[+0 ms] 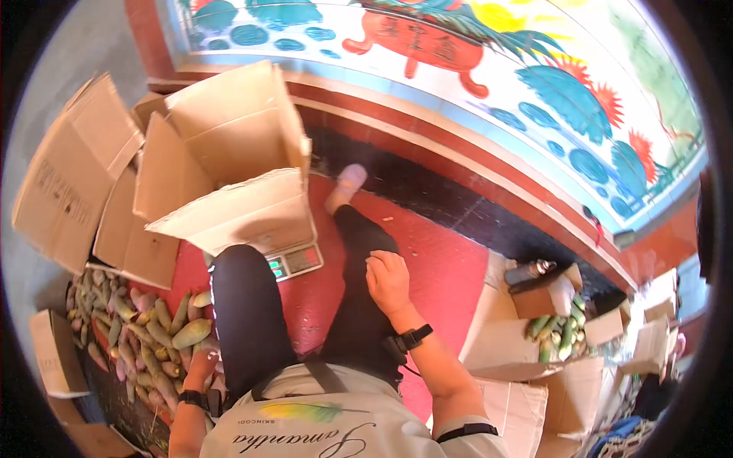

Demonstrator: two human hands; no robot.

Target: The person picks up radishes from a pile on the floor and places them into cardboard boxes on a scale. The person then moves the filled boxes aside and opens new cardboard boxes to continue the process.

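My left hand is low beside my left thigh, at the edge of a heap of sweet potatoes on the floor. Its fingers are partly hidden, and I cannot make out whether it grips one. My right hand is over my right knee, its fingers curled in loosely with no object visible in them. Ahead of my left knee, an open cardboard box stands on a digital scale with a lit green display. The bottom of the box is hidden behind its front flap.
Another open carton leans at the left, and a smaller box stands beside the heap. To the right are cartons holding green vegetables, near a dark bottle. A painted wall closes off the far side.
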